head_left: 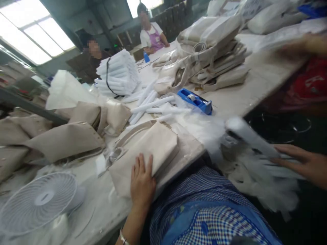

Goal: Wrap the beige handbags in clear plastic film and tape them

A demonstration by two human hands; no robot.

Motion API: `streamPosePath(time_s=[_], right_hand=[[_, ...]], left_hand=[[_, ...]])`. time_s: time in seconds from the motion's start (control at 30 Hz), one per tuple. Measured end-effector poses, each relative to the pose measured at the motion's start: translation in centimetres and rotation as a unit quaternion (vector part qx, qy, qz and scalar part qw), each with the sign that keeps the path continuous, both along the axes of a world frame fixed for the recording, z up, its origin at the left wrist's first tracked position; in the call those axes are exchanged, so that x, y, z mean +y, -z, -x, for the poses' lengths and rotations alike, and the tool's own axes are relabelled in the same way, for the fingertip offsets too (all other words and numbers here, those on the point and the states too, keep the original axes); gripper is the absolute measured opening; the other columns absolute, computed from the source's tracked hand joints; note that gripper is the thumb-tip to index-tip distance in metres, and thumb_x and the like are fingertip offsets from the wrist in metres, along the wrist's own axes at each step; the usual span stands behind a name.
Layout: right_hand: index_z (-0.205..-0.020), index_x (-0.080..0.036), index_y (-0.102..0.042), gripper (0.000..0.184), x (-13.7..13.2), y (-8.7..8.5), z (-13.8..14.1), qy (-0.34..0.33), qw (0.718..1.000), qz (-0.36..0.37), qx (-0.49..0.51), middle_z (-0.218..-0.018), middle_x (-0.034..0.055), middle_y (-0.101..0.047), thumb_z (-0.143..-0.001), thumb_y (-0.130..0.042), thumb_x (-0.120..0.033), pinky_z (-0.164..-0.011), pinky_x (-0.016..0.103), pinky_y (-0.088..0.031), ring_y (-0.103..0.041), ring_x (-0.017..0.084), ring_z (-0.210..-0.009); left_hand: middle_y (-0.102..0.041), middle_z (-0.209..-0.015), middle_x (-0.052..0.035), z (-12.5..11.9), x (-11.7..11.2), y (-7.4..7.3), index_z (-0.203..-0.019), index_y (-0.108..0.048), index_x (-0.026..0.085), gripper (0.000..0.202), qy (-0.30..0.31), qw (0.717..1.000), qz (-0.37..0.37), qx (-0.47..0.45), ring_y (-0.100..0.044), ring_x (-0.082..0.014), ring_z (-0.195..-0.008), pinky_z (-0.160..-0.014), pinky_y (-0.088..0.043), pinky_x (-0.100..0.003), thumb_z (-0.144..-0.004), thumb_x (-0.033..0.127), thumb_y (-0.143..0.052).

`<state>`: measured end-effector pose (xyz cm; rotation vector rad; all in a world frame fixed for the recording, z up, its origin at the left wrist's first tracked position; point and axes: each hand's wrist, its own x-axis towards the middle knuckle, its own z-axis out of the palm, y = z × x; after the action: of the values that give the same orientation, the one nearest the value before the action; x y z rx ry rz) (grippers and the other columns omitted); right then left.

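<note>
My left hand (141,180) lies flat, fingers together, on a folded beige canvas bag (150,149) at the near edge of the table. My right hand (304,163) is stretched out to the right, off the table, fingers extended against a bundle of clear plastic bags (255,163) with a white rolled piece (245,132) on top. The motion is blurred there, so I cannot make out a grip.
A blue tape dispenser (195,100) sits mid-table beside loose white rolls (150,103). A tied stack of white rolls (119,73), piles of beige bags (217,58) and a white fan (38,202) crowd the table. Two people sit at the far end; another person's hand (309,44) shows at right.
</note>
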<state>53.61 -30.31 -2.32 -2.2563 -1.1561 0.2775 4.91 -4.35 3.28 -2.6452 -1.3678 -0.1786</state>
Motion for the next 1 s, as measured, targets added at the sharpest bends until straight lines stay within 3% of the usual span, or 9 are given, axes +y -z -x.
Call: streamPosePath(time_s=[0.07,0.17,0.3,0.4,0.5,0.67,0.73,0.87,1.0], right_hand=[[-0.116,-0.035,-0.073,0.042,5.0,-3.3,5.5,-0.182,0.982,-0.052,0.010,-0.123,0.0062,-0.069,-0.082,-0.066,-0.059,-0.102,0.044,-0.051,-0.064,0.030,-0.113],[-0.115,-0.034,-0.074,0.029,11.5,-6.1,13.7,-0.354,0.922,-0.135,-0.081,-0.110,0.0063,-0.072,-0.097,-0.052,-0.032,-0.102,0.044,-0.049,-0.064,0.026,-0.108],[-0.121,-0.033,-0.071,0.039,17.1,-6.0,21.5,-0.427,0.867,-0.192,-0.172,-0.112,0.0034,-0.073,-0.096,-0.048,-0.014,-0.101,0.043,-0.047,-0.060,0.024,-0.111],[-0.122,-0.031,-0.071,0.038,19.7,-4.9,24.8,-0.410,0.857,-0.227,-0.215,-0.115,0.0033,-0.072,-0.095,-0.050,-0.013,-0.095,0.041,-0.047,-0.059,0.025,-0.109],[-0.116,-0.028,-0.074,0.030,21.4,-3.8,26.6,-0.374,0.863,-0.243,-0.237,-0.113,0.0041,-0.073,-0.096,-0.054,-0.016,-0.083,0.039,-0.048,-0.061,0.025,-0.098],[-0.113,-0.025,-0.075,0.032,21.9,-2.3,27.1,-0.343,0.869,-0.264,-0.238,-0.110,0.0061,-0.075,-0.097,-0.050,-0.013,-0.073,0.037,-0.051,-0.064,0.022,-0.082],[-0.115,-0.025,-0.074,0.035,21.4,-2.6,26.7,-0.357,0.866,-0.286,-0.200,-0.110,0.0058,-0.075,-0.097,-0.048,-0.011,-0.076,0.037,-0.054,-0.067,0.022,-0.084],[-0.134,-0.034,-0.061,0.049,20.1,-4.8,26.2,-0.412,0.841,-0.345,-0.068,-0.118,0.0008,-0.073,-0.095,-0.049,-0.007,-0.091,0.039,-0.058,-0.069,0.020,-0.103],[-0.148,-0.033,-0.045,0.060,20.6,-5.1,26.4,-0.430,0.845,-0.310,-0.070,-0.137,0.0025,-0.063,-0.094,-0.053,-0.008,-0.113,0.051,-0.044,-0.056,0.025,-0.129]], left_hand=[[-0.027,-0.162,-0.0153,0.4,0.4,-1.6,-0.153,-0.036,0.025,0.083,0.018,0.999,0.027,0.017,-0.029,-0.0338,-0.148,-0.116,-0.037,-0.047,-0.077,0.007,-0.062],[-0.034,-0.159,-0.0138,1.2,1.2,-3.8,-0.152,-0.038,0.027,0.072,0.047,0.996,0.071,0.036,-0.038,-0.0305,-0.144,-0.112,-0.042,-0.042,-0.085,0.019,-0.063],[-0.039,-0.157,-0.0126,1.7,1.7,-5.3,-0.150,-0.040,0.030,0.060,0.053,0.992,0.106,0.047,-0.042,-0.0304,-0.142,-0.105,-0.048,-0.043,-0.095,0.048,-0.054],[-0.038,-0.157,-0.0141,1.6,1.6,-5.5,-0.150,-0.040,0.029,0.066,0.046,0.992,0.113,0.043,-0.042,-0.0314,-0.142,-0.105,-0.047,-0.044,-0.093,0.061,-0.049],[-0.036,-0.158,-0.0169,1.5,1.3,-5.1,-0.151,-0.038,0.026,0.074,0.046,0.993,0.106,0.034,-0.040,-0.0325,-0.143,-0.107,-0.046,-0.044,-0.088,0.059,-0.060],[-0.036,-0.157,-0.0203,1.4,0.8,-3.4,-0.151,-0.039,0.022,0.077,0.046,0.997,0.061,0.007,-0.037,-0.0332,-0.145,-0.111,-0.043,-0.043,-0.084,0.037,-0.073],[-0.034,-0.158,-0.0202,1.3,0.4,-2.2,-0.151,-0.038,0.022,0.073,0.040,0.999,0.035,-0.010,-0.033,-0.0333,-0.146,-0.113,-0.041,-0.045,-0.086,0.030,-0.070],[-0.021,-0.163,-0.0160,1.2,-0.7,0.3,-0.155,-0.030,0.025,0.081,0.014,0.999,-0.007,-0.036,-0.021,-0.0337,-0.150,-0.117,-0.036,-0.049,-0.082,0.011,-0.064],[-0.017,-0.164,-0.0130,0.6,-1.5,1.9,-0.156,-0.024,0.029,0.084,-0.004,0.998,-0.051,-0.047,-0.019,-0.0314,-0.151,-0.118,-0.034,-0.051,-0.084,0.003,-0.055]])
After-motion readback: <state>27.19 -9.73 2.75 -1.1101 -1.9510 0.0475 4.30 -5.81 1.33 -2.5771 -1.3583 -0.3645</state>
